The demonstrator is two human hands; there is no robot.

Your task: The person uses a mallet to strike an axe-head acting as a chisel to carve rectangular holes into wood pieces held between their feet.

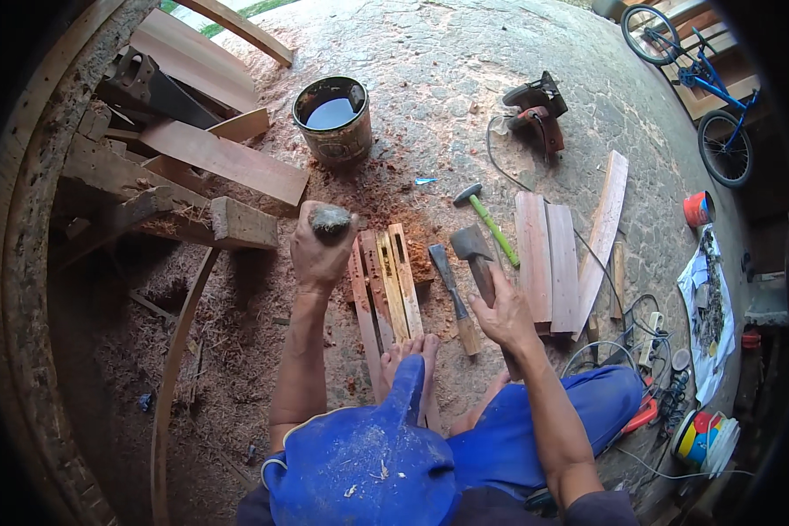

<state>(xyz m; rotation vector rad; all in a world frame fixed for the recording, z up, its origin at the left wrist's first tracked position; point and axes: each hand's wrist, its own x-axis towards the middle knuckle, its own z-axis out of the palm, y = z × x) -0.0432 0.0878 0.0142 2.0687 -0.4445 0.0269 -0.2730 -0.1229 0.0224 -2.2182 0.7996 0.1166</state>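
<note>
My left hand (318, 250) is closed in a fist around a tool with a broad, round, worn grey end (330, 221); its lower part is hidden. My right hand (507, 316) grips the handle of what looks like a hatchet, its dark metal head (471, 244) pointing away from me. Between my hands lie narrow wooden pieces (386, 276) side by side, with long slots cut in some. My bare foot (409, 355) rests on their near end. A chisel (451, 296) with a wooden handle lies just left of the hatchet.
A bucket of liquid (335, 131) stands ahead, near a handsaw (153, 96) and stacked boards (223, 158). To the right are a green-handled hammer (491, 223), cut boards (548, 263), a corded power saw (539, 118), cables and a power strip (650, 337). A timber frame (245, 223) stands left.
</note>
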